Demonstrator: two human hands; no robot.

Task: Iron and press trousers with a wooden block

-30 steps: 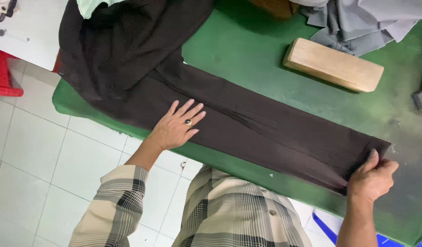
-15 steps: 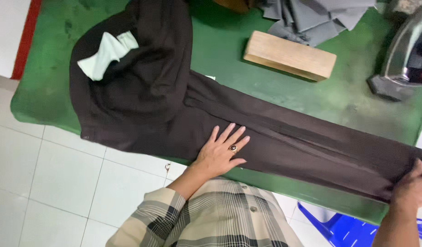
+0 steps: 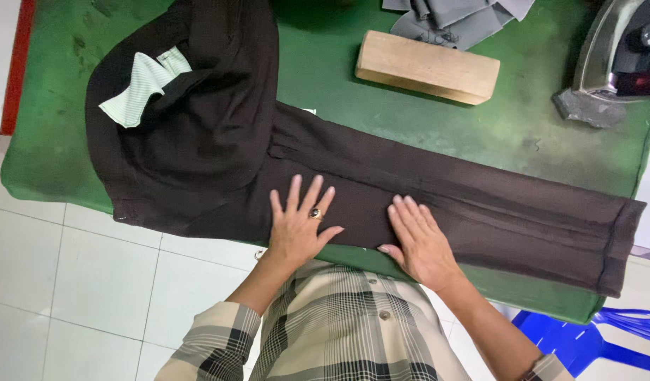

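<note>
The dark brown trousers (image 3: 381,183) lay across the green padded table (image 3: 536,134), legs stacked flat and running toward four o'clock, the hem end near the table's right edge. The waist was bunched at ten o'clock, showing a pale striped pocket lining (image 3: 143,88). The left hand (image 3: 300,227) pressed flat with fingers spread, gripping nothing; the right hand (image 3: 420,243) lay flat just beside it, fingers together. A wooden block (image 3: 427,67) sat at twelve o'clock.

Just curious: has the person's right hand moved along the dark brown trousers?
Yes. The right hand left the hem and now lies flat mid-leg on the dark brown trousers, beside the left hand.
</note>
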